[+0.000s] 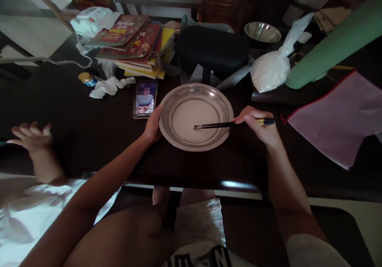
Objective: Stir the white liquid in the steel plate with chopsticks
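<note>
Head view, right hand: closed around chopsticks, tips in the pale liquid.
Left hand: curled on the steel plate rim at nine o'clock.
Plate: centre of the dark table.
Handling: likely rigid, light, slippery; the rim looked the safest hold.
Eleven o'clock: phone, books.

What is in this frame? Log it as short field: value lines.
left hand: grips the rim of the metal plate
right hand: holds chopsticks, tips in the plate's whitish liquid
beside plate: phone, lit
behind: stack of books, white bag, metal bowl
other person: hand at far left
surface: dark table
</note>
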Motion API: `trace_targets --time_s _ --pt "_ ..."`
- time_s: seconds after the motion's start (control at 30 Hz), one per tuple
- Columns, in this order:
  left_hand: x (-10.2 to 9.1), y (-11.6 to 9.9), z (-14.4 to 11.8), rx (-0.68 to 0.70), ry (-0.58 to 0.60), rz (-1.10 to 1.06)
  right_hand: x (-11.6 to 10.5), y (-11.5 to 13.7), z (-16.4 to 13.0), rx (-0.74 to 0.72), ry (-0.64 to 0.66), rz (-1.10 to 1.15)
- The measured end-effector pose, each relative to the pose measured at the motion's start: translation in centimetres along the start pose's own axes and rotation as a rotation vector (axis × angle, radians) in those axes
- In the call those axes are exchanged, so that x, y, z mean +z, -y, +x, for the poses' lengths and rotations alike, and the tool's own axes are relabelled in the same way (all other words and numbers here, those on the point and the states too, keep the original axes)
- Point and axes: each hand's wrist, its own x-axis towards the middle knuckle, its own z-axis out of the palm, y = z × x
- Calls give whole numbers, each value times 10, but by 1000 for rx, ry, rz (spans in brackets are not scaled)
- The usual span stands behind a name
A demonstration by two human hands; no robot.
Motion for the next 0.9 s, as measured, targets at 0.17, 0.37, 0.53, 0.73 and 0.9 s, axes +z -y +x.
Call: trace_targets --time_s 0.17,0.37,0.53,0.73,0.9 --pt "-2 0 1 -1 -19 18 2 -1 1 -29 -32 -37" --pt "3 -4 -2 -5 1 21 2 -1 0 -6 1 21" --pt "3 -3 -2 -3 -11 13 3 0 0 -17 -41 -33" --pt "1 -2 -1 -16 -2 22 2 1 0 4 17 7" --pt "2 -4 -2 -11 -11 36 2 -2 0 -20 -19 -25"
